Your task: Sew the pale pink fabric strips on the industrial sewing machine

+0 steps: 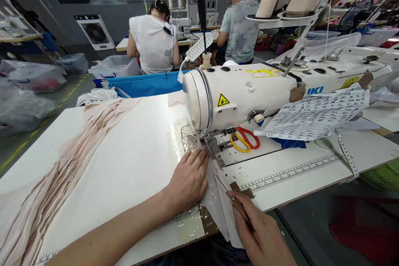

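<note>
My left hand [188, 181] lies palm down on a pale fabric piece [218, 208], fingers stretched forward just before the needle area of a white sewing machine [243, 95]. My right hand [260, 228] is closed around the wooden handle of an awl [241, 212]. The awl's thin metal shaft points up and left along the fabric toward the presser foot. From the machine the fabric runs down between both hands and hangs over the table's front edge. The needle tip itself is too small to make out.
A long pile of pinkish fabric strips [75, 153] lies on the left of the white table [140, 149]. Scissors with red and yellow handles [245, 139] rest beneath the machine arm. A printed sheet [314, 114] leans at right. Two people sit ahead, near a blue cloth trough [149, 84].
</note>
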### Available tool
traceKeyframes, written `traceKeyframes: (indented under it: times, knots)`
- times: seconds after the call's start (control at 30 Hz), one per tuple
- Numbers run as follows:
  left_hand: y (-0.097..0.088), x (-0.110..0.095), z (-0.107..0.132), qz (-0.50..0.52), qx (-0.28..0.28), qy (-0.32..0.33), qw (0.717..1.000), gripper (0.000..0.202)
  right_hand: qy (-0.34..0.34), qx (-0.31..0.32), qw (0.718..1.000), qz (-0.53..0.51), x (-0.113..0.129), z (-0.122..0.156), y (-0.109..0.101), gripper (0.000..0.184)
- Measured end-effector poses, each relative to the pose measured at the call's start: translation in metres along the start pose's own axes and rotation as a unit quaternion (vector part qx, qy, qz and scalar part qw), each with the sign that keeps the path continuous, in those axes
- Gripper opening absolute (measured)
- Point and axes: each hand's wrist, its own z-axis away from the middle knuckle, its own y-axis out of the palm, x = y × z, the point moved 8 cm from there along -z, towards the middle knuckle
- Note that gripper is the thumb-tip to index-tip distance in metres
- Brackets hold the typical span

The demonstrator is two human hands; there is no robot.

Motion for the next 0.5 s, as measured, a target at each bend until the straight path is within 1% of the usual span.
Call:
traceKeyframes:
  times: [0.1, 0.23, 0.4, 0.5]
  knots:
    - [-0.002, -0.003, 0.001, 0.002, 0.003, 0.007, 1.0, 0.053, 0.013, 0.001, 1.0, -0.007, -0.004, -0.001, 0.005, 0.034]
    - [-0.002, -0.005, 0.002, 0.002, -0.001, 0.011, 1.0, 0.052, 0.004, -0.014, 1.0, -0.013, -0.003, -0.005, 0.006, 0.034]
    - [-0.001, 0.001, 0.0, 0.0, -0.011, 0.006, 1.0, 0.052, 0.019, 0.015, 1.0, -0.017, 0.005, -0.017, 0.004, 0.033]
    - [-0.002, 0.005, -0.002, -0.001, -0.013, -0.003, 1.0, 0.051, 0.016, 0.013, 1.0, -0.005, 0.009, -0.024, 0.002, 0.033]
